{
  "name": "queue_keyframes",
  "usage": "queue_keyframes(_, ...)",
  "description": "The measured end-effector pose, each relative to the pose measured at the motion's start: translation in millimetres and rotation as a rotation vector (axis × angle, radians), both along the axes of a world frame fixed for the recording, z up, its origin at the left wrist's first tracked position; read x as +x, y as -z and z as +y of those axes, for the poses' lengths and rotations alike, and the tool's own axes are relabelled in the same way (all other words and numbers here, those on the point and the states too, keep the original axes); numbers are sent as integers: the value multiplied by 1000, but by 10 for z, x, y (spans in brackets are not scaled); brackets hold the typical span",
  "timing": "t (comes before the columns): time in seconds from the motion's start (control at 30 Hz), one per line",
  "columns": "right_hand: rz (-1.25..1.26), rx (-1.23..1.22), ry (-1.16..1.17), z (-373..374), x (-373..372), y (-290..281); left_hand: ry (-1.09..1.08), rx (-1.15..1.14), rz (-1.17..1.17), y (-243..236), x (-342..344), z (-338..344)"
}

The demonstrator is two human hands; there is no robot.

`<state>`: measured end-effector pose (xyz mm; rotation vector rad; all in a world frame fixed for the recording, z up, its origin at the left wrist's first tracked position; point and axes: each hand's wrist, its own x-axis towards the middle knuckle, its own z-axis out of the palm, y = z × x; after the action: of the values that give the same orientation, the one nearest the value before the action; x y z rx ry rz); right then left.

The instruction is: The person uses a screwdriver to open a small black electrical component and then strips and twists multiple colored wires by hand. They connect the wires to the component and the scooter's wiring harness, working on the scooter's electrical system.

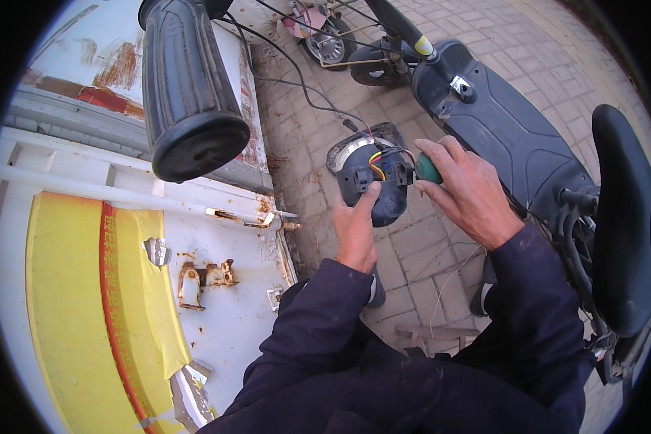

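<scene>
My left hand (355,235) grips a round black headlight housing (389,207), its thumb pressed on the back near a small black block. Red, yellow and black wires (377,168) come out of the housing's back, and its silvery reflector rim (356,147) shows at the far side. In my right hand (477,194) is a screwdriver with a rounded green handle (428,168), held between thumb and fingers. It points left at the black connector block (400,174) on the housing. The screwdriver's tip cannot be made out.
A ribbed black handlebar grip (192,94) hangs close at upper left. The electric scooter's black deck (499,116) and saddle (624,217) stand on the right. Cables (304,88) run down to the headlight. A rusty white metal panel (224,289) lines the left, above brick paving (412,260).
</scene>
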<state>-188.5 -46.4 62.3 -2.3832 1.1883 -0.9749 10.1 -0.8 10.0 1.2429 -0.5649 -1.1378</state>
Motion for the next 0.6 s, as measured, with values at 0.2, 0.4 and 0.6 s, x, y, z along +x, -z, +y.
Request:
queue_keyframes(0.2, 22, 84, 219, -16, 141, 22, -37, -52, -83, 12, -44, 3)
queue_keyframes(0.4, -16, 159, 234, -11, 145, 61, -25, -23, -61, 17, -12, -17)
queue_keyframes(0.6, -115, 75, 101, -47, 109, 36, -10, 17, 7, 18, 20, -18)
